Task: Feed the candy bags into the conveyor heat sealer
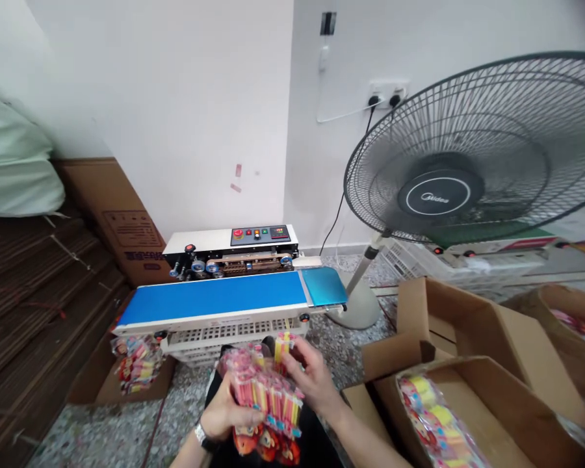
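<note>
My left hand [224, 411], with a watch at the wrist, is closed around the side of a clear plastic bag [268, 396]. Rows of small pink and yellow packets show through it, and red cartoon-printed pieces hang at its lower end. Between the thumb and fingers of my right hand [314, 377] is a small yellow-and-pink packet [283, 348], held at the bag's upper right edge. Whether this packet is fully out of the bag, I cannot tell. Both hands are above my lap, just in front of a band sealing machine [214, 302] with a blue conveyor belt.
At right stands an open cardboard box [511, 396] holding similar bagged packets [439, 416]. Another box [102, 383] at left holds more. A pedestal fan [439, 195] rises behind the right boxes. Stacked flattened cardboard [39, 325] fills the far left. White crates support the machine.
</note>
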The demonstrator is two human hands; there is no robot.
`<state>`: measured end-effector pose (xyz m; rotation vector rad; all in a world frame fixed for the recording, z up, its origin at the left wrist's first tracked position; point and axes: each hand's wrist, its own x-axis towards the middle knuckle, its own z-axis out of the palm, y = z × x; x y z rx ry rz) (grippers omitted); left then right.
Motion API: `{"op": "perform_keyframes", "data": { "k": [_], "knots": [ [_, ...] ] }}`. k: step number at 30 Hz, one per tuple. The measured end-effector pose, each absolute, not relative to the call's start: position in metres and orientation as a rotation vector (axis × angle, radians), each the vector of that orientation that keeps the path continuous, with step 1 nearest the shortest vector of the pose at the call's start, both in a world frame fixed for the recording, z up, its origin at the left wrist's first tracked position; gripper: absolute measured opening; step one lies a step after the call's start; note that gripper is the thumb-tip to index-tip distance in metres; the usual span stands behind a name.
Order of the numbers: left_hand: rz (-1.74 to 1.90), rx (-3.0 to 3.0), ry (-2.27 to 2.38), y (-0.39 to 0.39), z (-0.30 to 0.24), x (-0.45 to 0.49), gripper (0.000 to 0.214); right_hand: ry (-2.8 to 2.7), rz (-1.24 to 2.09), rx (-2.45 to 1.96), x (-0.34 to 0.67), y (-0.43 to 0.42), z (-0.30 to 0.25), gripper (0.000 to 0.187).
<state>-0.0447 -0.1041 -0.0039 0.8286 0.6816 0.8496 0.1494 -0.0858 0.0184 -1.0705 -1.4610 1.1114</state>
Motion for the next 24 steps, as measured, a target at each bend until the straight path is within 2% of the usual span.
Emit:
{"op": "perform_keyframes", "data": {
  "k": [8,13,18,21,24],
  "knots": [
    [0.943,0.766,0.653,-0.098,0.001,-0.03,0.06,-1.421,1.16,-1.077,0.148,-0.076,0.022,0.021],
    [0.984,0.779,0.672,-0.092,-0.002,-0.027,0.065,-1.481,1.009,-1.163,0.151,-0.066,0.016,0.026],
    [1.035,0.762,0.678,-0.089,0.004,-0.022,0.052,-1.412,1.08,-1.127,0.151,-0.061,0.015,0.023],
    [1.055,0.744,0.684,-0.088,0.008,-0.019,0.045,-1.305,1.191,-1.049,0.149,-0.06,0.012,0.03],
    [1.05,0.743,0.7,-0.087,0.008,-0.017,0.042,-1.284,1.209,-1.045,0.148,-0.058,0.006,0.024]
  ]
}}
